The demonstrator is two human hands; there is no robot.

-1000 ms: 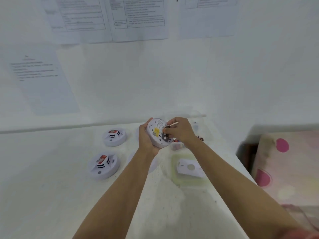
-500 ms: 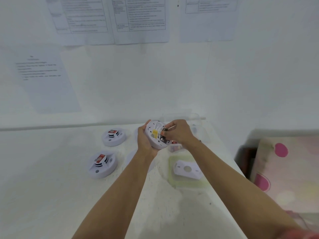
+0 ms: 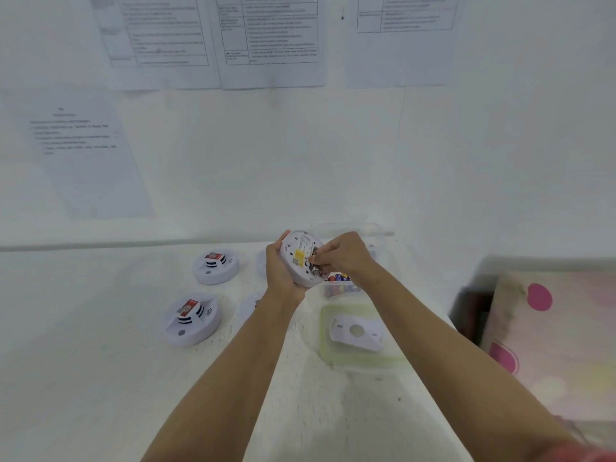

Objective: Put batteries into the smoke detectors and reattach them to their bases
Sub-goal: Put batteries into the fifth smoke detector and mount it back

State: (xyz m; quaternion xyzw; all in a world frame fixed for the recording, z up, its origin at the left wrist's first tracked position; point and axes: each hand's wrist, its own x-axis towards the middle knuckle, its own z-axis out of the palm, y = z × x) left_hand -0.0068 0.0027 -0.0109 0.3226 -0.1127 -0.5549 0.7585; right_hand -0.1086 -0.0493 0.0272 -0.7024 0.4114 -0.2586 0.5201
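My left hand [image 3: 278, 268] holds a round white smoke detector [image 3: 300, 253] upright above the table, its back with a yellow label facing me. My right hand [image 3: 343, 256] pinches a silvery battery [image 3: 315, 268] and presses it into the slot on the detector's back. Two more white detectors, one far [image 3: 216, 266] and one near [image 3: 191, 318], lie face up on the left with red tags on them. A white base plate [image 3: 355, 333] rests in a green-rimmed clear tray [image 3: 325, 341]. A small clear box of batteries [image 3: 340, 283] sits just under my right wrist.
The white table [image 3: 100, 378] meets a white wall with taped paper sheets. Two flat round white plates [image 3: 248, 306] lie beside my left forearm. A clear container [image 3: 376, 241] stands at the back right. Beyond the table's right edge is a pink dotted surface [image 3: 550, 328].
My right hand's fingers have shifted on the detector's back, working the battery lower into the slot. The detector has tilted slightly; the camera has drifted a little.
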